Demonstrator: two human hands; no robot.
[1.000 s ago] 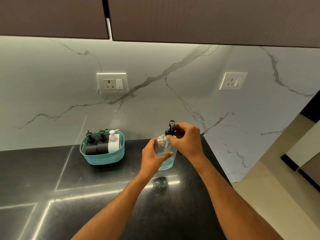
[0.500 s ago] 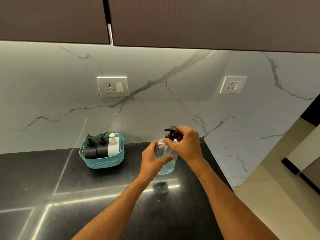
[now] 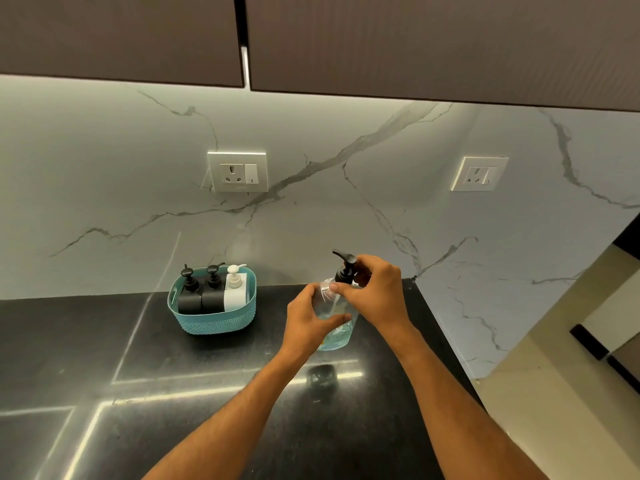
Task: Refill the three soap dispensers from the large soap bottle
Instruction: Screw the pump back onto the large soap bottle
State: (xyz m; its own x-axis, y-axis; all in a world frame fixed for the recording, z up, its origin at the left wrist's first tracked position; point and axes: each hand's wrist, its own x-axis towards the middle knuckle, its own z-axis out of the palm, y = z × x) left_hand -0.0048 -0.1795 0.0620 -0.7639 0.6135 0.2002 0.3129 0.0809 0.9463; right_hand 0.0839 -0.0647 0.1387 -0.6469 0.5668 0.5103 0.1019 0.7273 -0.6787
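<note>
A clear large soap bottle (image 3: 337, 336) with pale blue liquid in its lower part stands on the black counter (image 3: 173, 427). My left hand (image 3: 311, 320) is wrapped around its body. My right hand (image 3: 377, 289) grips the collar of its black pump top (image 3: 344, 266), whose spout points left. Two black soap dispensers (image 3: 189, 296) (image 3: 213, 292) and a white one (image 3: 235, 291) stand side by side in a teal basket (image 3: 214, 320) to the left of the bottle.
The marble backsplash carries two wall sockets (image 3: 237, 172) (image 3: 479, 173). Dark cabinets (image 3: 415, 43) hang overhead. The counter's right edge (image 3: 450, 344) drops off close beside the bottle. A dark reflection (image 3: 322, 375) lies on the counter in front of it.
The pump top has turned under my right hand, its spout now pointing left. Both hands stay on the bottle. The view has tilted slightly.
</note>
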